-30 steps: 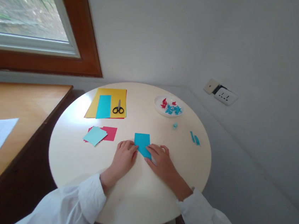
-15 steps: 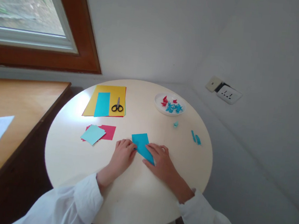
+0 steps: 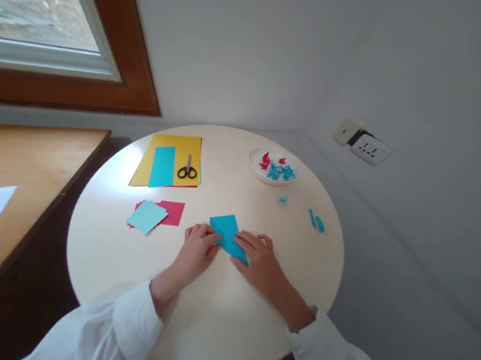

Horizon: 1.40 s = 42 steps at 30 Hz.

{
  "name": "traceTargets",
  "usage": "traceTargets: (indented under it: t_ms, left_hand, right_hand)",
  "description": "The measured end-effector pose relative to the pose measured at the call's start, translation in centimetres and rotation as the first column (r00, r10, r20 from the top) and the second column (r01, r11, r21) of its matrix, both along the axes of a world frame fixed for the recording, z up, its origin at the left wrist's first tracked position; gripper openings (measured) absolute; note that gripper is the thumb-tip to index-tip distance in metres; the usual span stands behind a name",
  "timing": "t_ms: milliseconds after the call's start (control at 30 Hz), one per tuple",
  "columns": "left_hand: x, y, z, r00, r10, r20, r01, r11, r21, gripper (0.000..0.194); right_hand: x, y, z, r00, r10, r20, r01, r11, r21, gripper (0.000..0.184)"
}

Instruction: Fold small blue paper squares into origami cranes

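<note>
A blue sheet of paper (image 3: 227,227) lies at the middle of the round table, its lower edge slanting down to the right. My left hand (image 3: 197,250) pinches the sheet's lower left edge between thumb and fingers, which cover that corner. On the right side, my right hand (image 3: 259,259) grips the paper, with fingertips on top and the thumb along the lower edge. To the left lie a pale mint square of paper (image 3: 148,217) and red paper (image 3: 174,213) partly under it.
Yellow sheets (image 3: 142,170) at the back left bear a blue paper strip (image 3: 163,166) and black-handled scissors (image 3: 187,171). A white dish (image 3: 255,171) holds small folded red and blue paper pieces. Near it are a small mint piece (image 3: 284,199) and blue scraps (image 3: 317,221).
The left fingertips have shifted slightly to the right over the paper's edge. The right hand keeps nearly the same place on the sheet. The whole view has moved a little.
</note>
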State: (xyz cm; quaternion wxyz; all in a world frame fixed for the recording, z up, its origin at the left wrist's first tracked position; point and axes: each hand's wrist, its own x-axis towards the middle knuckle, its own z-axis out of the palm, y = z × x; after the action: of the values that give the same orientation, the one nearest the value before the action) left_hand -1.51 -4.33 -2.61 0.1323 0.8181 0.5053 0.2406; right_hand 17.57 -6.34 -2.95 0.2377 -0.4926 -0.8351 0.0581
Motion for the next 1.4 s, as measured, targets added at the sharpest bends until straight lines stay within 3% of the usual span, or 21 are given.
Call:
traceTargets:
  t_ms: [267,500,833,1033,1100,1167,1267,1400]
  left_hand:
    - [0.1,0.0,0.1,0.997,-0.056,-0.055,0.060,0.996,0.068,0.017]
    - [0.2,-0.1,0.2,0.989,-0.063,-0.136,0.081,0.989,0.128,0.024]
    - [0.4,-0.1,0.7,0.997,-0.054,-0.046,0.056,0.997,0.045,0.023]
    - [0.1,-0.1,0.8,0.998,-0.056,0.019,0.053,0.993,0.103,0.020]
    - [0.0,0.0,0.9,0.994,-0.043,0.104,0.034,0.995,0.090,0.020]
    - [0.0,0.2,1.4,0.970,-0.011,0.244,0.002,0.999,0.039,0.018]
    - [-0.1,0.7,3.0,0.865,0.086,0.494,-0.004,0.986,-0.166,0.018]
    - [0.0,1.7,5.5,0.740,0.168,0.651,0.129,0.915,-0.383,0.023]
  right_hand:
    - [0.0,0.0,0.1,0.999,0.020,-0.029,-0.019,0.999,0.048,0.028]
    - [0.0,-0.2,0.7,0.999,0.035,-0.017,-0.035,0.999,0.037,0.034]
    - [-0.1,0.3,0.4,0.996,0.048,-0.075,-0.041,0.995,0.089,0.016]
    - [-0.1,0.8,1.5,0.975,0.071,-0.211,-0.058,0.996,0.063,0.017]
    - [-0.1,0.9,1.9,0.927,0.000,-0.375,0.006,1.000,0.015,0.018]
    - [-0.1,1.2,2.2,0.811,-0.119,-0.574,0.080,0.993,-0.093,0.036]
    - [0.1,2.0,3.0,0.624,-0.234,-0.745,0.020,0.959,-0.284,0.057]
    - [0.1,3.5,3.9,0.576,-0.270,-0.772,-0.114,0.908,-0.403,0.029]
